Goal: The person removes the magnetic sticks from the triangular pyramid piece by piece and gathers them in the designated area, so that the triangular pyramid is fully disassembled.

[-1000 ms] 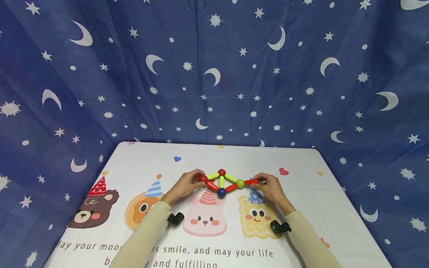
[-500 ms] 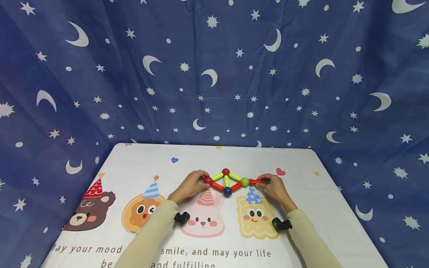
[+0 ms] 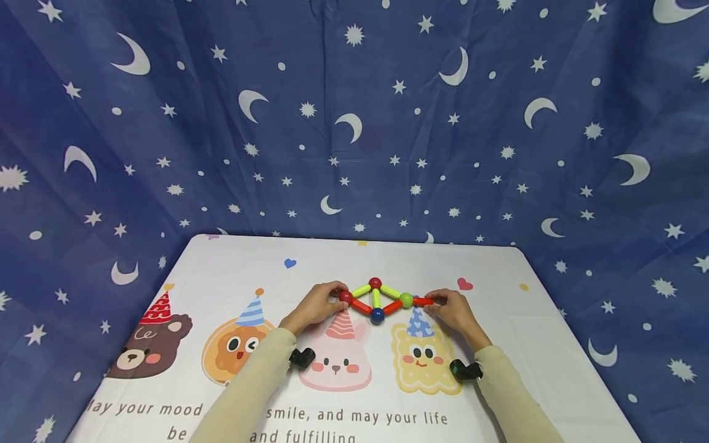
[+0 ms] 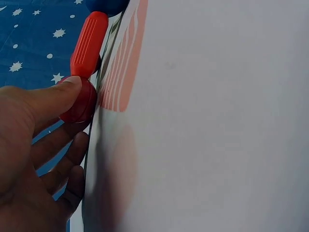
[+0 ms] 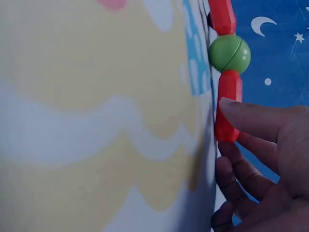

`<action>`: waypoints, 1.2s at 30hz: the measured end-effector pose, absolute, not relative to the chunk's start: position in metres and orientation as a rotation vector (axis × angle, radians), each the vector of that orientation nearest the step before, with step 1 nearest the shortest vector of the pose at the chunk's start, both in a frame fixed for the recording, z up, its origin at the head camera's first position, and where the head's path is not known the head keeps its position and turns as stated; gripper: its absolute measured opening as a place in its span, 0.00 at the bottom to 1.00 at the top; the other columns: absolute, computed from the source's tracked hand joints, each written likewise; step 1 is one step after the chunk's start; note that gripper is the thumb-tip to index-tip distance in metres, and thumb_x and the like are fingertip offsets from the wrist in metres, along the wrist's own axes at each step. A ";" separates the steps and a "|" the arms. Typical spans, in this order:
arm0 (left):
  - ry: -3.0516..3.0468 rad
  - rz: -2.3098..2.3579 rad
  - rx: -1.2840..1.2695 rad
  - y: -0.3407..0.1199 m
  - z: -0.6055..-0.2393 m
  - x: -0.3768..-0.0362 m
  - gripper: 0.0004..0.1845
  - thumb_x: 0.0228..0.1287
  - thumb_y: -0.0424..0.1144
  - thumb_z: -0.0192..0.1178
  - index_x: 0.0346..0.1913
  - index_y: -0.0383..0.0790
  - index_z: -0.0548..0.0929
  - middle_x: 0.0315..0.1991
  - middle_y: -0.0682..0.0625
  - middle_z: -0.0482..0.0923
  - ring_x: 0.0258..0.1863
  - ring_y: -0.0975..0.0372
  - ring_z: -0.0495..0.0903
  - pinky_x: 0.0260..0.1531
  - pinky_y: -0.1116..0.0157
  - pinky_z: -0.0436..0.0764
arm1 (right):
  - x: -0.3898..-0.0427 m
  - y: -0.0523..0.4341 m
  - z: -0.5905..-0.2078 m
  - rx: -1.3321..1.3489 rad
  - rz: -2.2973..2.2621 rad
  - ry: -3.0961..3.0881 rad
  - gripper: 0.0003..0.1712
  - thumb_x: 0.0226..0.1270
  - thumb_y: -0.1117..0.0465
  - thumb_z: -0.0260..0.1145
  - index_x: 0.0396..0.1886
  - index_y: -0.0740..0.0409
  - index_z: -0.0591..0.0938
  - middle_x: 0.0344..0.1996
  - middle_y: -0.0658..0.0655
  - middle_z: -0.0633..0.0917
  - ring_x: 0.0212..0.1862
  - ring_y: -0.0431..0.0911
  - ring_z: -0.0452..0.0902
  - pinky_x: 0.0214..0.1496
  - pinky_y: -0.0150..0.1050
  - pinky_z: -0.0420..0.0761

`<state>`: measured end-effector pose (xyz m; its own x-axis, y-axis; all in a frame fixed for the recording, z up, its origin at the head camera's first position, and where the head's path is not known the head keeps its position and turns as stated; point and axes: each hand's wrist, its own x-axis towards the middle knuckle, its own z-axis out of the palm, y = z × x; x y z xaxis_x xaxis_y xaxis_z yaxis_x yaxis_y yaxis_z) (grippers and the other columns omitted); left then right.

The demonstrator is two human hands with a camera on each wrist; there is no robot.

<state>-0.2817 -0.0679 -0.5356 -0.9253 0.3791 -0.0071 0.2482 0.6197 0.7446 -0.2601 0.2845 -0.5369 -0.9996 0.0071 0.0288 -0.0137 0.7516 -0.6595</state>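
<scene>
A diamond of rods and balls lies on the table between the hands. Its left corner is a red ball [image 3: 346,297], which my left hand [image 3: 318,306] pinches between thumb and fingers; the left wrist view shows the thumb over that red ball [image 4: 79,101]. Another red ball [image 3: 375,283] forms the far corner, a blue ball [image 3: 377,316] the near one, a green ball [image 3: 407,299] the right one. Yellow rods [image 3: 376,299] and red rods [image 3: 392,307] join them. From the green ball a further red rod [image 5: 229,106] sticks out rightward, pinched by my right hand [image 3: 451,309].
The white table cover [image 3: 238,258] carries printed animals, hearts and lettering. A blue curtain [image 3: 354,123] with moons and stars hangs behind and beside the table. Each wrist wears a small black camera [image 3: 302,358].
In the head view, both hands and the diamond have shifted slightly right over the last second, mostly in the first half. Both grips stay as they were.
</scene>
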 end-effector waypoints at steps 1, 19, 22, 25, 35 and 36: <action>2.675 1.193 0.514 -0.068 -0.535 -0.282 0.20 0.60 0.41 0.69 0.56 0.48 0.80 0.48 0.50 0.82 0.52 0.56 0.77 0.64 0.50 0.70 | -0.260 0.284 -0.535 0.006 1.105 -2.906 0.18 0.56 0.63 0.75 0.48 0.58 0.86 0.46 0.62 0.87 0.47 0.53 0.81 0.56 0.51 0.79; 2.683 1.225 0.528 -0.071 -0.537 -0.280 0.19 0.61 0.40 0.69 0.56 0.47 0.81 0.46 0.51 0.83 0.50 0.57 0.78 0.61 0.52 0.72 | -0.252 0.224 -0.503 0.194 1.240 -2.807 0.17 0.59 0.61 0.73 0.48 0.57 0.86 0.42 0.55 0.88 0.48 0.51 0.80 0.50 0.46 0.81; 2.677 1.237 0.520 -0.070 -0.538 -0.280 0.19 0.61 0.40 0.69 0.55 0.48 0.81 0.46 0.51 0.83 0.50 0.58 0.78 0.61 0.53 0.72 | -0.251 0.212 -0.503 0.205 1.247 -2.818 0.16 0.59 0.60 0.73 0.48 0.55 0.86 0.43 0.54 0.88 0.48 0.50 0.80 0.53 0.48 0.80; 2.672 1.240 0.516 -0.070 -0.540 -0.280 0.19 0.61 0.40 0.69 0.55 0.49 0.81 0.46 0.51 0.82 0.49 0.58 0.77 0.60 0.53 0.73 | -0.252 0.201 -0.505 0.212 1.254 -2.818 0.16 0.59 0.59 0.74 0.48 0.53 0.86 0.42 0.53 0.88 0.46 0.49 0.80 0.54 0.48 0.78; 2.649 1.251 0.542 -0.071 -0.541 -0.282 0.20 0.61 0.42 0.68 0.56 0.48 0.81 0.48 0.51 0.82 0.50 0.58 0.77 0.62 0.52 0.72 | -0.255 0.174 -0.507 0.176 1.273 -2.847 0.14 0.58 0.56 0.74 0.45 0.50 0.87 0.41 0.52 0.88 0.45 0.48 0.80 0.50 0.46 0.78; 2.649 1.252 0.543 -0.071 -0.541 -0.282 0.20 0.61 0.42 0.68 0.56 0.48 0.81 0.48 0.51 0.83 0.51 0.58 0.77 0.62 0.52 0.72 | -0.256 0.171 -0.509 0.182 1.266 -2.852 0.14 0.58 0.56 0.74 0.44 0.50 0.87 0.42 0.52 0.88 0.45 0.48 0.80 0.50 0.45 0.78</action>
